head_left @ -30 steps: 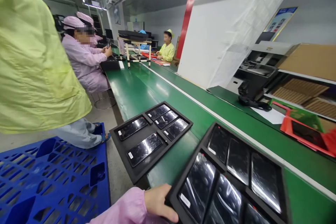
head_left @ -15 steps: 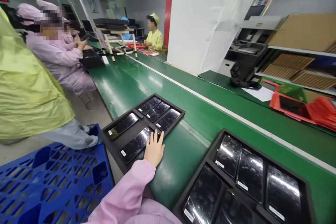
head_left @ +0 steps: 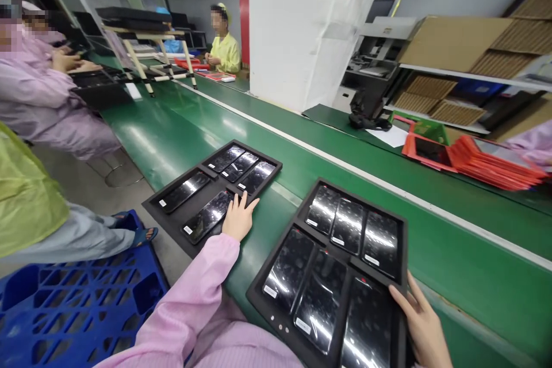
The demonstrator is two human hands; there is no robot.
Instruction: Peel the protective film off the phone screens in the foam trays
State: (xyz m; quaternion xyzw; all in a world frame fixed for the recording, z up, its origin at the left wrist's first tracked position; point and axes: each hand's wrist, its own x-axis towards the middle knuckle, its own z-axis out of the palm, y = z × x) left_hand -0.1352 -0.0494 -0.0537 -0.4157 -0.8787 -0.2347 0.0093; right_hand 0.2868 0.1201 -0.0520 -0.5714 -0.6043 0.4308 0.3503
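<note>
Two black foam trays hold dark, glossy phones with small white labels. My left hand (head_left: 238, 218) lies with fingers spread on the right edge of the left tray (head_left: 172, 229), beside a phone (head_left: 206, 218); its thumb is hidden. At the right tray (head_left: 264, 276), my right hand (head_left: 425, 325) grips the right rim, thumb on top and fingers along the outer side. Three phones fill this tray's far row, among them a middle phone (head_left: 347, 224). Its near row also has three, including a large phone (head_left: 321, 302). The left tray has a bare slot between its two near phones.
Both trays rest on a green work surface (head_left: 263, 224) with a pale strip running lengthwise. Red-orange trays (head_left: 495, 164) are stacked at the right. A blue plastic pallet (head_left: 86, 305) lies on the floor at left, near a person in yellow (head_left: 30, 201). Other people sit farther back.
My right hand has come into view at the right tray's rim. The right tray appears farther left and shows more of its near row. My left hand stays at the left tray's edge.
</note>
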